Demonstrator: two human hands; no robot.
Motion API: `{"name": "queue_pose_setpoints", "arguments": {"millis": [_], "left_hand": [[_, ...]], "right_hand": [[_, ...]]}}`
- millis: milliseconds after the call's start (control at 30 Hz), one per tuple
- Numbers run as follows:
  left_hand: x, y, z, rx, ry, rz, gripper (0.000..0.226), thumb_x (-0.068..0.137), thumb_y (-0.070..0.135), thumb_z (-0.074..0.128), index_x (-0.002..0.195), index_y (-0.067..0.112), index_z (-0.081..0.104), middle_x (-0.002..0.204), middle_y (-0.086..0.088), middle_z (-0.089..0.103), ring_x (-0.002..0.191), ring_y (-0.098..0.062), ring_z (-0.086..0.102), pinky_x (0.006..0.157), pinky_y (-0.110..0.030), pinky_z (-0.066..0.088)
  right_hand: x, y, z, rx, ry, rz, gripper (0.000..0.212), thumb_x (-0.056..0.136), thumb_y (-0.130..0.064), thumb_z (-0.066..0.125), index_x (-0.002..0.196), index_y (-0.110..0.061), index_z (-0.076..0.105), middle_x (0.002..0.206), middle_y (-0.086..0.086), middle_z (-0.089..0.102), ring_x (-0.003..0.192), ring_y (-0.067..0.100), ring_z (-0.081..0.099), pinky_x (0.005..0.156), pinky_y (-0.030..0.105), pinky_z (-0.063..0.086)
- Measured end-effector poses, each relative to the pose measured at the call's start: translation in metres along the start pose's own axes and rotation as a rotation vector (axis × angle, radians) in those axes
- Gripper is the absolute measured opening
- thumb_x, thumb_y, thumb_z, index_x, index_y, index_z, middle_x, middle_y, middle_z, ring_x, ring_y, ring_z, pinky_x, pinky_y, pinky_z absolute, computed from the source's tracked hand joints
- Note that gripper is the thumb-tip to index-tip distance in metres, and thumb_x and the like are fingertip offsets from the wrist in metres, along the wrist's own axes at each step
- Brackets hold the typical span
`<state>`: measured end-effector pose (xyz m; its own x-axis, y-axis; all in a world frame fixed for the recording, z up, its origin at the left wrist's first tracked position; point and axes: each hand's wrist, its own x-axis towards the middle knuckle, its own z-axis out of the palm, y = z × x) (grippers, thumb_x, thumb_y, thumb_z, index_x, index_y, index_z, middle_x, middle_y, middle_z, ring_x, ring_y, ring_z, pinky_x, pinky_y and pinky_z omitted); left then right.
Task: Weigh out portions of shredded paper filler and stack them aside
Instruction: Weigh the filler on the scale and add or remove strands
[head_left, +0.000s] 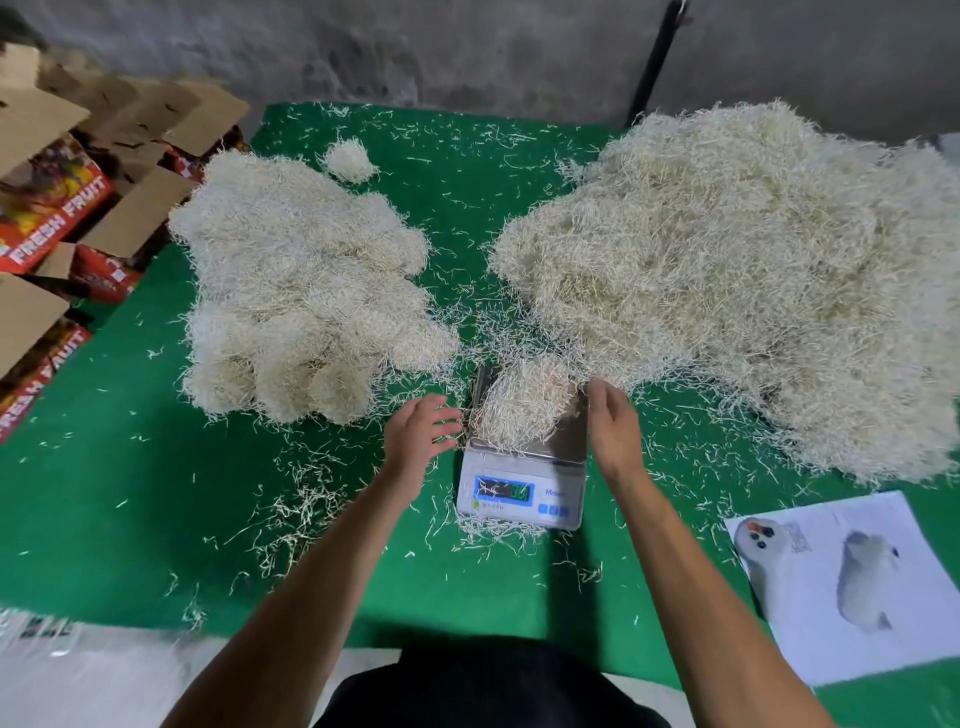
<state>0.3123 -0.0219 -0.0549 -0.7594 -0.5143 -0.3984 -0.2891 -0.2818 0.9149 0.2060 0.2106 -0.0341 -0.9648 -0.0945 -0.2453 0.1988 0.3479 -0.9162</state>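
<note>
Shredded cream paper filler (522, 402) sits as a rounded clump on the steel pan of a small white digital scale (521, 491). Left hand (418, 434) and right hand (613, 426) flank it with fingers relaxed, gripping nothing. Weighed portions (306, 291) lie left, bulk heap (743, 280) right, on green cloth (130, 467).

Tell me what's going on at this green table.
A person is weighing shredded paper. One clump sits on the scale, with the left hand and right hand open on either side, not gripping it. Weighed portions lie to the left, the big loose pile to the right.
</note>
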Motion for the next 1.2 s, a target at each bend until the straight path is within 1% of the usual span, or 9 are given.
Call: {"name": "queue_pose_setpoints", "arguments": {"millis": [67,133,600,733,833,967,1033,1133,1200], "left_hand": [[-0.002,-0.002,-0.002,0.017,0.014,0.041,0.019,0.103,0.029,0.054,0.111,0.018,0.067,0.095,-0.003,0.078,0.088,-0.024,0.076,0.071,-0.032,0.062],[-0.004,-0.005,-0.002,0.025,0.007,0.06,0.02,0.104,0.03,0.053,0.112,0.017,0.066,0.095,-0.004,0.078,0.086,-0.023,0.076,0.072,-0.032,0.062],[-0.004,-0.01,0.004,-0.031,0.026,0.055,0.025,0.103,0.029,0.055,0.116,0.01,0.067,0.096,-0.006,0.077,0.079,-0.02,0.073,0.07,-0.032,0.061],[-0.001,-0.01,0.004,-0.019,0.02,0.074,0.022,0.102,0.03,0.057,0.113,0.013,0.067,0.1,-0.008,0.076,0.082,-0.023,0.073,0.069,-0.032,0.061],[0.0,-0.009,0.006,0.192,-0.092,0.193,0.03,0.096,0.038,0.066,0.118,0.018,0.064,0.105,0.001,0.073,0.097,-0.024,0.071,0.079,-0.034,0.061],[0.002,-0.002,0.019,0.677,-0.21,0.267,0.08,0.075,0.058,0.081,0.14,0.03,0.044,0.139,0.008,0.051,0.123,-0.009,0.053,0.105,-0.038,0.045],[0.006,0.002,0.033,0.916,-0.226,0.305,0.096,0.076,0.057,0.08,0.152,0.029,0.029,0.155,0.005,0.036,0.14,-0.015,0.04,0.117,-0.044,0.034],[0.013,0.008,0.059,0.954,-0.248,0.218,0.085,0.092,0.033,0.071,0.16,0.024,0.019,0.165,-0.002,0.025,0.149,-0.022,0.03,0.122,-0.042,0.026],[0.02,0.015,0.07,0.843,-0.233,0.177,0.064,0.1,0.016,0.06,0.157,0.021,0.032,0.161,-0.006,0.036,0.138,-0.024,0.048,0.112,-0.034,0.038]], "right_hand": [[-0.002,0.003,0.001,0.017,-0.036,0.06,0.048,0.106,-0.055,0.043,0.132,-0.017,0.06,0.112,0.008,0.072,0.106,0.025,0.07,0.101,0.054,0.053],[-0.004,0.005,0.0,0.031,-0.042,0.074,0.049,0.107,-0.053,0.043,0.135,-0.016,0.058,0.116,0.014,0.072,0.11,0.032,0.069,0.102,0.056,0.052],[-0.002,0.006,0.002,0.044,-0.034,0.074,0.041,0.106,-0.053,0.043,0.131,-0.021,0.053,0.112,0.01,0.071,0.108,0.031,0.069,0.1,0.053,0.054],[0.001,0.005,0.002,0.07,-0.038,0.071,0.052,0.105,-0.055,0.045,0.139,-0.017,0.05,0.113,0.014,0.071,0.105,0.032,0.071,0.099,0.056,0.055],[0.007,0.006,0.002,-0.006,-0.025,0.06,0.055,0.105,-0.056,0.044,0.142,-0.015,0.05,0.129,0.012,0.064,0.109,0.027,0.066,0.101,0.054,0.054],[0.016,0.005,0.007,-0.085,0.002,0.024,0.056,0.105,-0.055,0.047,0.144,-0.015,0.048,0.139,0.011,0.058,0.101,0.013,0.061,0.085,0.032,0.054],[0.02,0.002,0.013,-0.074,0.019,-0.005,0.061,0.103,-0.054,0.052,0.151,-0.017,0.042,0.15,0.01,0.051,0.116,0.022,0.06,0.1,0.045,0.053],[0.024,-0.001,0.031,-0.078,-0.088,-0.076,0.068,0.102,-0.053,0.057,0.158,-0.022,0.034,0.156,0.003,0.045,0.134,0.021,0.05,0.113,0.047,0.043],[0.024,-0.004,0.045,-0.074,-0.149,-0.047,0.063,0.103,-0.045,0.059,0.156,-0.016,0.04,0.128,0.004,0.066,0.107,0.005,0.063,0.097,0.026,0.051]]}}
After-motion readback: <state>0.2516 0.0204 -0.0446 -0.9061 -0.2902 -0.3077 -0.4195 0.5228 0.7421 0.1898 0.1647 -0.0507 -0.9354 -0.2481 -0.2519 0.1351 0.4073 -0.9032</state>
